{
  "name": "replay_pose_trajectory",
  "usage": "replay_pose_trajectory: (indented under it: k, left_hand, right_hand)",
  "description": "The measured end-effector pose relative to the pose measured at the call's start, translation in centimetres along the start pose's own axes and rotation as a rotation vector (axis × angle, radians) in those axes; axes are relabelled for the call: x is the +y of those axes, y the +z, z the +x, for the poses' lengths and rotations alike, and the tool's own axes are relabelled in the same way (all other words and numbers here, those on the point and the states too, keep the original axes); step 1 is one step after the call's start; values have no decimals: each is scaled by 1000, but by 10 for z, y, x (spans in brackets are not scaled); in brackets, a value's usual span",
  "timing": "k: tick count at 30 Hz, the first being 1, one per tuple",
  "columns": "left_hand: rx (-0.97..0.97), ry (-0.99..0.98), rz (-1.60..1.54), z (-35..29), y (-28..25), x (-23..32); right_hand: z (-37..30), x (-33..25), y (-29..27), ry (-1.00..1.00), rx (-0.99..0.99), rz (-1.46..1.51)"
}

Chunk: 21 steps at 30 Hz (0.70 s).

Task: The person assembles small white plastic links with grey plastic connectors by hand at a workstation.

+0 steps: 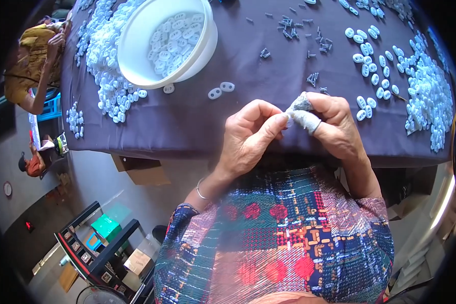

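My left hand (252, 133) and my right hand (338, 123) meet near the front edge of the table, fingertips pinched together. Between them is a small white plastic piece (289, 122), mostly hidden by the fingers. Worn grey-white covers (305, 120) wrap the thumb and forefinger of my right hand. Beyond my left hand lie two white oval two-holed pieces (221, 90), side by side. Small dark metal springs (313, 79) lie just past my right hand, with a looser scatter of springs (289, 28) farther off.
A white bucket (212, 48) holding white two-holed pieces stands at the far left, by a large heap of white pieces (104, 55). Another heap (430, 101) and loose oval pieces (375, 79) cover the right. Two other people are off to the left; a cardboard box (144, 171) sits below the table.
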<state>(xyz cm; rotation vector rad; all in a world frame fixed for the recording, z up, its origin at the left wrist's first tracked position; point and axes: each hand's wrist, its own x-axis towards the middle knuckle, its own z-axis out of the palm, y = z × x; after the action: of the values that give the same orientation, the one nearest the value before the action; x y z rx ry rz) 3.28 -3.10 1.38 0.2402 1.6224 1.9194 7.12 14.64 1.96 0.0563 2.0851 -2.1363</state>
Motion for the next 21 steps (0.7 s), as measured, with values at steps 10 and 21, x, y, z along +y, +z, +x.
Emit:
replay_pose_trajectory:
  k: [10,21]
  left_hand:
    - [219,113,189,4,-5,11]
    - [240,580,866,43,-6,-2]
  right_hand:
    - [0,3,-2,-2,376,244]
    - [4,6,2,110,389,407]
